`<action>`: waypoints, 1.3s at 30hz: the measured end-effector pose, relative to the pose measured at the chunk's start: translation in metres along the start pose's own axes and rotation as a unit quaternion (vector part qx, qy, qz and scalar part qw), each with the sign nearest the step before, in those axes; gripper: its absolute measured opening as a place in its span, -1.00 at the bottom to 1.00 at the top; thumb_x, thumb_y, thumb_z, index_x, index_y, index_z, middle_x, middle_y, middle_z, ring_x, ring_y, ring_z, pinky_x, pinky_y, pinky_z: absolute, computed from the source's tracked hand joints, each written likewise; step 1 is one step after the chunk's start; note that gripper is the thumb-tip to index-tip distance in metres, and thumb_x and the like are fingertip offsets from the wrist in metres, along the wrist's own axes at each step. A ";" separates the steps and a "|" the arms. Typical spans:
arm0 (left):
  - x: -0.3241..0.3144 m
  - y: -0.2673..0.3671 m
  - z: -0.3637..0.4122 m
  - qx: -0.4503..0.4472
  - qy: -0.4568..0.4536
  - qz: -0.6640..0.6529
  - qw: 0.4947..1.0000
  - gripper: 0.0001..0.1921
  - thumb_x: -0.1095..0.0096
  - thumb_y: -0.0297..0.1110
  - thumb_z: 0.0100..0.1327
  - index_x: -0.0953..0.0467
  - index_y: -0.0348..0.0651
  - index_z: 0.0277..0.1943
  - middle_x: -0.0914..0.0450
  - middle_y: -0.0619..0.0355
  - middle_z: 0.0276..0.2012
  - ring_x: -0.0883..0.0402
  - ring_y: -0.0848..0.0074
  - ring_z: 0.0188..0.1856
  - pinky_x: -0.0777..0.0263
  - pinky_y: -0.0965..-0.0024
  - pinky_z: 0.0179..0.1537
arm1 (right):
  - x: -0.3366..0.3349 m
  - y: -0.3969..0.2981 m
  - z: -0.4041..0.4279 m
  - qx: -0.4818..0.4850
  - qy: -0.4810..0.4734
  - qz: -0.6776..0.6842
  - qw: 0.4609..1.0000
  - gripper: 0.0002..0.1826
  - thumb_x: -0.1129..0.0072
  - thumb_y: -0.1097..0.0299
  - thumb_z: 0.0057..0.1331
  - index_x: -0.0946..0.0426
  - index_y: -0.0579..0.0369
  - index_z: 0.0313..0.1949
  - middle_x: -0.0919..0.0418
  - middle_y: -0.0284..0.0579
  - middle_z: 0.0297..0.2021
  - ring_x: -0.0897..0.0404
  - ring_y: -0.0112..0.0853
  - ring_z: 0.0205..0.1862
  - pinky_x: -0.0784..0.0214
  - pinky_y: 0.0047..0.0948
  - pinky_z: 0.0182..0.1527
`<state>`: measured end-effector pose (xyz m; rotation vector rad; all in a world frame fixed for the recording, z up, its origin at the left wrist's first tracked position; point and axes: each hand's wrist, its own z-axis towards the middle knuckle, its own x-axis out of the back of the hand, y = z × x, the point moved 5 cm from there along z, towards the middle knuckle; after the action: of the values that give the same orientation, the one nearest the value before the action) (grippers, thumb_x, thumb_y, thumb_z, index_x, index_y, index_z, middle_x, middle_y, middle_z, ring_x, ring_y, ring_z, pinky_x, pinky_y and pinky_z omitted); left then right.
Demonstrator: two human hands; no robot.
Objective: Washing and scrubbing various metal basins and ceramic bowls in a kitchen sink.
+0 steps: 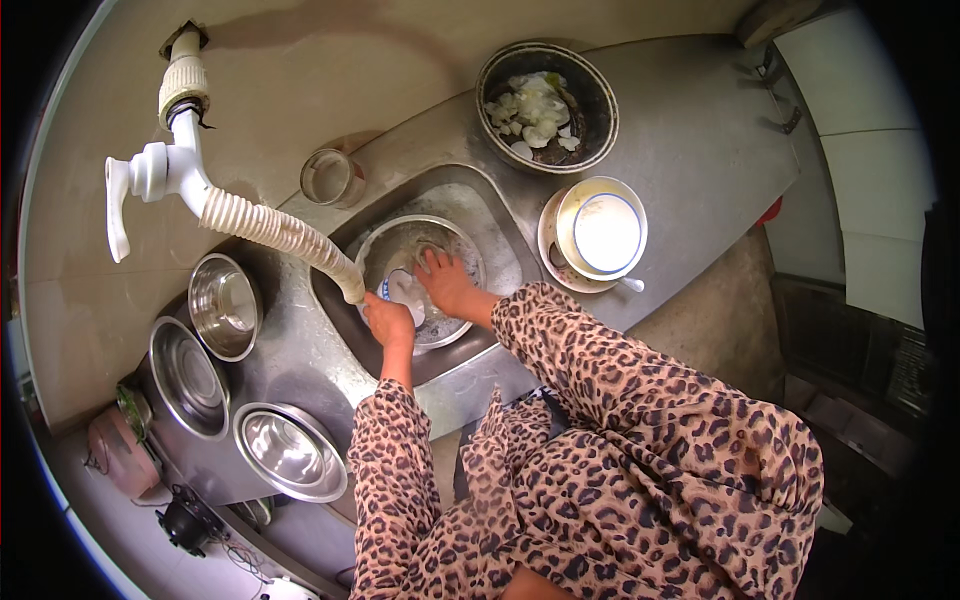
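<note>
A round metal basin (pixel 367 244) stands in the stainless steel sink (pixel 510 217) with sudsy water around it. My left hand (pixel 390 321) grips the near left edge of a white bowl with a blue rim pattern (pixel 406 294), tilted inside the basin. Close above that hand ends the ribbed hose (pixel 277 232) of a white plastic tap (pixel 182 169). My right hand (pixel 444 283) reaches over the basin's right side, fingers spread and fingertips low in the basin; whether they press on something in the water cannot be told.
Stacked bowls (pixel 636 225) with a spoon handle (pixel 632 284) stand right of the sink, below a dark basin (pixel 611 124) of pale scraps. A glass jar (pixel 327 178) is behind the sink. Several metal bowls, among them a deep one (pixel 225 307) and a nested pair (pixel 290 452), line the left counter.
</note>
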<state>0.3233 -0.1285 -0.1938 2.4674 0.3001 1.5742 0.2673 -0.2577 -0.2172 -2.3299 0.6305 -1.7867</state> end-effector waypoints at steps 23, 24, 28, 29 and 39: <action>0.005 0.011 -0.015 0.027 -0.005 -0.498 0.867 -0.28 0.02 -0.76 -0.07 -0.27 -0.29 0.29 -0.41 -0.05 0.19 -0.42 0.25 0.24 -0.22 0.35 0.27 | -0.057 0.005 -0.001 -0.404 -0.033 0.654 0.639 -0.31 -0.40 0.48 -0.14 -0.42 0.27 0.08 -0.60 0.23 -0.07 -0.65 -0.01 -0.09 -0.52 -0.15 -0.07; 0.003 0.009 -0.016 0.021 0.004 -0.488 0.873 -0.31 0.07 -0.75 -0.04 -0.27 -0.29 0.28 -0.42 -0.06 0.18 -0.47 0.22 0.20 -0.26 0.33 0.24 | -0.053 0.009 -0.001 -0.378 -0.037 0.587 0.715 -0.28 -0.42 0.50 -0.17 -0.42 0.27 0.09 -0.59 0.24 -0.05 -0.66 -0.03 -0.08 -0.52 -0.17 -0.05; 0.000 -0.008 -0.020 0.033 -0.022 -0.394 0.918 -0.31 0.14 -0.72 0.03 -0.20 -0.23 0.32 -0.42 -0.10 0.18 -0.54 0.12 0.13 -0.45 0.19 0.12 | 0.009 0.005 0.000 -0.264 -0.064 0.349 0.897 -0.26 -0.46 0.40 -0.08 -0.37 0.24 0.13 -0.57 0.27 -0.05 -0.62 0.04 -0.05 -0.50 -0.14 -0.03; 0.003 -0.010 -0.021 0.032 -0.023 -0.394 0.918 -0.31 0.14 -0.72 0.03 -0.20 -0.23 0.32 -0.42 -0.10 0.18 -0.54 0.12 0.13 -0.45 0.19 0.12 | 0.016 0.004 0.006 -0.210 -0.077 0.279 0.934 -0.23 -0.46 0.34 -0.04 -0.33 0.23 0.17 -0.56 0.29 -0.03 -0.60 0.07 -0.03 -0.49 -0.11 -0.02; 0.021 -0.022 -0.030 0.220 -0.160 -0.425 0.863 -0.40 0.28 -0.70 0.10 -0.06 -0.34 0.29 -0.37 -0.32 0.10 -0.64 -0.11 -0.14 -0.71 -0.01 -0.43 | 0.025 0.022 0.021 -0.214 0.097 0.341 0.910 0.00 -0.40 0.01 0.10 -0.04 0.29 0.34 -0.56 0.23 0.00 -0.65 -0.06 -0.07 -0.55 -0.10 -0.13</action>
<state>0.3034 -0.1002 -0.1693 2.2599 1.5664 0.7536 0.2874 -0.2908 -0.2088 -1.7658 1.7600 -1.6371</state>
